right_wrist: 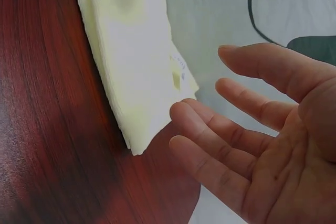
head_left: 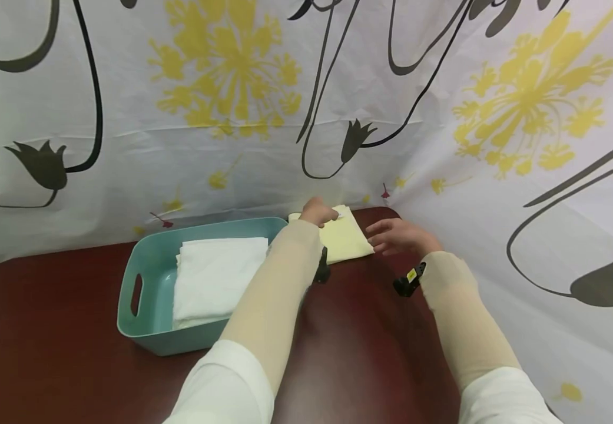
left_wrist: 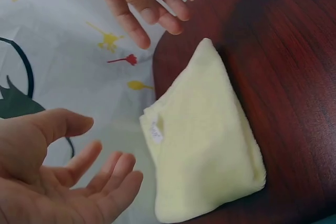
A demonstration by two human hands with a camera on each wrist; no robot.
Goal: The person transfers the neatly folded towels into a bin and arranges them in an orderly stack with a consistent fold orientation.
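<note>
A folded pale yellow towel (head_left: 345, 238) with a small white label lies flat at the table's far right corner. My left hand (head_left: 318, 212) hovers over its back left part; the left wrist view shows the fingers relaxed and apart from the cloth. To the right of the towel is my right hand (head_left: 403, 235), its fingers loosely extended toward the near corner. Seen from the right wrist, the palm of that hand (right_wrist: 262, 140) holds nothing. Left of the towel stands a teal plastic basin (head_left: 152, 247) with folded white cloths (head_left: 221, 277) inside, partly hidden by my left forearm.
The dark red-brown wooden table (head_left: 46, 330) has rounded corners. Behind it and along its right side hangs a white curtain (head_left: 126, 165) printed with yellow and grey flowers. The basin has a slot handle (head_left: 136, 294) in its left wall.
</note>
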